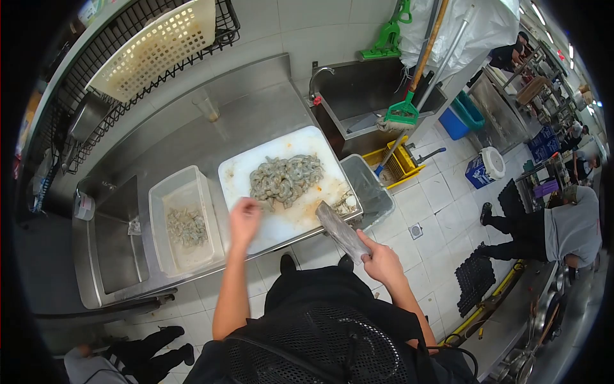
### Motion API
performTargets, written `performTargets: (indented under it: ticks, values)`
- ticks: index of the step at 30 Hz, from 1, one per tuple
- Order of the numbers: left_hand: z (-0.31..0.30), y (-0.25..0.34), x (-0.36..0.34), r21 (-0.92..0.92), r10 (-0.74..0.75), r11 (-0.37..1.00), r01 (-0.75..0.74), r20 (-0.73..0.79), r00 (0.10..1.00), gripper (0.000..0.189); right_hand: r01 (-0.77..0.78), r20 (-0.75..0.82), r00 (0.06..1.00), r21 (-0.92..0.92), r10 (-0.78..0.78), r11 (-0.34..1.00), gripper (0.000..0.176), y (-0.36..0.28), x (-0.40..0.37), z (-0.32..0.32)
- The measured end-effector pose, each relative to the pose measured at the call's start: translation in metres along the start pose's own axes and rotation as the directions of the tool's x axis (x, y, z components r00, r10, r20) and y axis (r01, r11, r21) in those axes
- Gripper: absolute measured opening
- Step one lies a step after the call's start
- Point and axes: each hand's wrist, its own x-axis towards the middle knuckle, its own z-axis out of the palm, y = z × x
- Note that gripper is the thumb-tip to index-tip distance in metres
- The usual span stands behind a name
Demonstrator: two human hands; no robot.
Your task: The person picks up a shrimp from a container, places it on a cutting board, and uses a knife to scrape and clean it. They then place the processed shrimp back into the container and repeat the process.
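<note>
A heap of raw grey shrimp [286, 179] lies on a white cutting board [240, 169]. At the heap's near left edge is my left hand [245, 221], slightly blurred, its fingers closed on what looks like a single shrimp [266, 206]. My right hand [382, 261] grips a broad-bladed cleaver [342, 230], its blade angled over the board's near right corner. Small scraps [347, 203] lie at that corner. Left of the board, a translucent plastic tub [155, 205] contains more shrimp [185, 226] in its bottom.
The steel counter [256, 105] has a clear cup [206, 109] behind the board and a sink [118, 243] at left. A lined bin [377, 198] stands right of the board. Beyond are a green broom [403, 112] and yellow mop bucket [403, 163]. Other people work at right and lower left.
</note>
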Motion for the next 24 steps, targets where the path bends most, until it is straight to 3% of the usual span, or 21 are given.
performTargets:
  ticks: [3, 5, 6, 8, 9, 11, 13, 14, 15, 17, 20, 22, 24]
  values:
    - [-0.096, -0.062, 0.019, 0.030, 0.006, 1.000, 0.005, -0.347, 0.938, 0.011, -0.008, 0.019, 1.000, 0.146, 0.005, 0.989, 0.077, 0.026, 0.006, 0.013]
    - [-0.145, -0.091, 0.018, 0.220, -0.011, 0.967, 0.130, -0.472, 0.882, 0.013, -0.008, -0.001, 1.000, 0.118, 0.008, 0.993, 0.078, 0.021, 0.001, 0.013]
    - [-0.157, -0.108, 0.013, 0.222, -0.011, 0.966, 0.131, -0.473, 0.881, 0.013, -0.010, -0.026, 1.000, 0.089, 0.013, 0.996, 0.078, 0.018, -0.002, 0.012]
    - [-0.160, -0.119, 0.008, 0.634, 0.027, 0.743, 0.215, -0.349, 0.937, 0.019, 0.004, -0.095, 0.996, 0.064, 0.002, 0.998, 0.078, 0.010, -0.004, 0.014]
    - [-0.153, -0.125, 0.008, 0.633, 0.028, 0.745, 0.211, -0.346, 0.938, 0.019, 0.015, -0.163, 0.987, 0.036, -0.009, 0.999, 0.078, 0.006, -0.005, 0.015]
    - [-0.105, -0.064, 0.003, 0.642, 0.231, 0.763, 0.079, -0.384, 0.894, 0.025, 0.026, -0.157, 0.987, 0.044, -0.019, 0.999, 0.077, -0.005, -0.007, 0.010]
    - [-0.041, -0.040, 0.005, 0.283, 0.055, 0.959, 0.003, -0.199, 0.979, 0.031, 0.048, -0.139, 0.989, 0.039, -0.042, 0.998, 0.077, -0.009, -0.005, 0.011]
    - [-0.010, -0.013, 0.005, 0.168, -0.021, 0.986, 0.018, 0.013, 1.000, 0.036, 0.062, -0.096, 0.994, 0.008, -0.061, 0.998, 0.077, -0.009, -0.001, 0.014]
    - [0.021, 0.001, 0.004, 0.302, 0.256, 0.907, -0.294, 0.157, 0.954, 0.040, 0.079, -0.053, 0.995, -0.023, -0.080, 0.997, 0.076, -0.008, 0.003, 0.015]
    - [0.064, 0.027, 0.003, 0.292, 0.262, 0.881, -0.372, 0.354, 0.898, 0.039, 0.062, -0.068, 0.996, -0.022, -0.064, 0.998, 0.076, -0.006, 0.005, 0.013]
    - [0.090, 0.025, 0.011, 0.430, 0.199, 0.835, -0.344, 0.347, 0.916, 0.032, 0.019, -0.125, 0.992, -0.010, -0.021, 1.000, 0.077, -0.002, 0.003, 0.004]
    - [0.094, 0.016, 0.017, 0.417, 0.209, 0.836, -0.356, 0.359, 0.910, 0.030, -0.012, -0.171, 0.985, 0.006, 0.013, 1.000, 0.077, 0.000, -0.002, -0.004]
    - [0.090, 0.011, 0.017, 0.411, 0.211, 0.834, -0.369, 0.381, 0.900, 0.027, -0.075, -0.073, 0.994, 0.142, 0.086, 0.987, 0.076, -0.003, -0.006, -0.008]
